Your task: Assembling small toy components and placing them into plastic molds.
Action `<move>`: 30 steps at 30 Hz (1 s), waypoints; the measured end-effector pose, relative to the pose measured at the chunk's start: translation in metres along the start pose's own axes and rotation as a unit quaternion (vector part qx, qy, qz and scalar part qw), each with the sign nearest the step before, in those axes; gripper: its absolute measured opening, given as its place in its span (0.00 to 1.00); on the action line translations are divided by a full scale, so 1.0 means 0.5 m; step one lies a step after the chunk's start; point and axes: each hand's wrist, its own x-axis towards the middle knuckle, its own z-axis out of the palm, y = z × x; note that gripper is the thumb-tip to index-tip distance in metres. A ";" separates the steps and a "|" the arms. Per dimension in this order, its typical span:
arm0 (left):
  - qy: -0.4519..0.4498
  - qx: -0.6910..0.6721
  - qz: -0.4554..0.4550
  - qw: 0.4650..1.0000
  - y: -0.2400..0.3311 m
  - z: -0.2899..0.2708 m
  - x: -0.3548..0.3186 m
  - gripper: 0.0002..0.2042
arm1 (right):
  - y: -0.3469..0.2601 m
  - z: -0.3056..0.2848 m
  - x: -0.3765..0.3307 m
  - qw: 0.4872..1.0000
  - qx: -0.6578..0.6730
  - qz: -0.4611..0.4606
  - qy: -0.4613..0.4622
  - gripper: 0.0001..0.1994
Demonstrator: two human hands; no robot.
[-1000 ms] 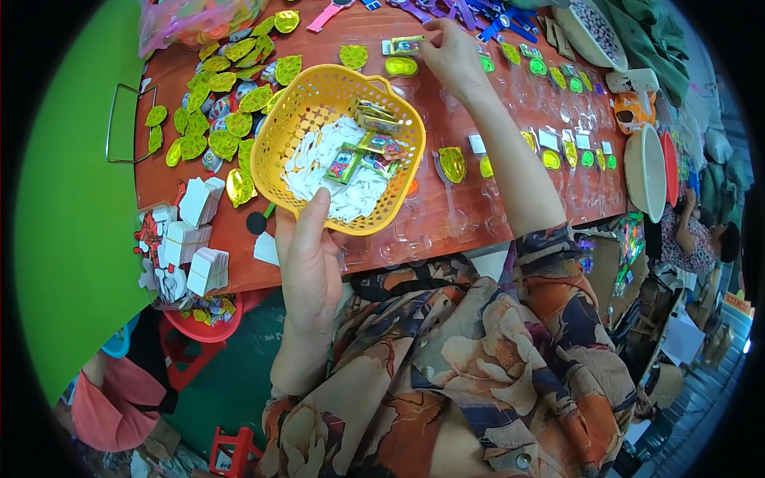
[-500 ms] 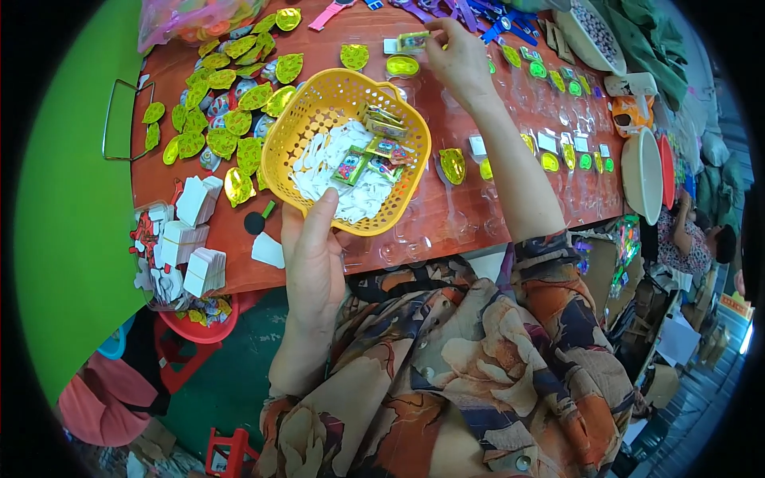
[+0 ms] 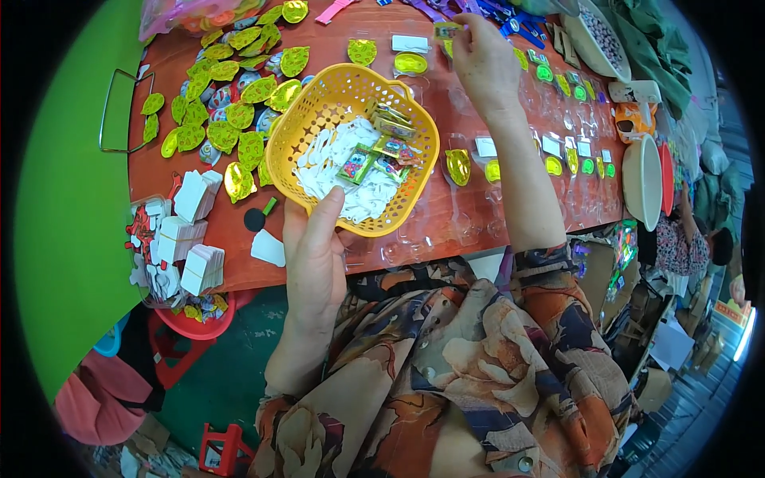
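Observation:
My left hand [image 3: 317, 247] grips the near rim of a yellow plastic basket [image 3: 288, 147], thumb over the edge, and holds it tilted above the table. Inside lie many white plastic spoon-like pieces [image 3: 339, 151] and several small green-and-gold printed packets [image 3: 355, 164]. My right hand [image 3: 488, 68] is at the far side of the table, fingers pinched on a small green packet [image 3: 445, 31] that they partly hide. Left of that hand, a white card [image 3: 409, 44] and a shiny yellow oval piece [image 3: 410, 63] sit in a clear plastic tray.
Yellow leaf-shaped foil pieces [image 3: 224, 137] are heaped at left. Stacks of white cards [image 3: 182, 239] stand at the front left beside a clear box. Rows of clear trays with green and yellow pieces [image 3: 553, 166] run right. Cream basins [image 3: 642, 182] and watch straps [image 3: 522, 28] lie beyond.
My right hand has moved right, carrying the small packet away from the tray with the white card. The basket in my left hand has shifted slightly right in the view.

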 end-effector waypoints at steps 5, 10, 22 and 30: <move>-0.011 0.004 0.005 1.000 -0.001 0.000 -0.001 0.23 | 0.003 0.006 -0.007 0.995 -0.075 -0.035 -0.052 0.13; -0.010 0.002 0.002 1.000 -0.002 -0.001 0.001 0.24 | -0.022 0.010 -0.014 0.997 -0.049 -0.039 -0.045 0.10; -0.014 -0.008 -0.007 1.000 -0.001 -0.006 -0.001 0.24 | -0.004 0.019 -0.024 0.998 -0.038 -0.054 -0.015 0.09; -0.009 -0.002 -0.002 1.000 -0.001 -0.005 0.000 0.24 | 0.006 0.036 -0.019 0.998 0.057 -0.019 -0.030 0.11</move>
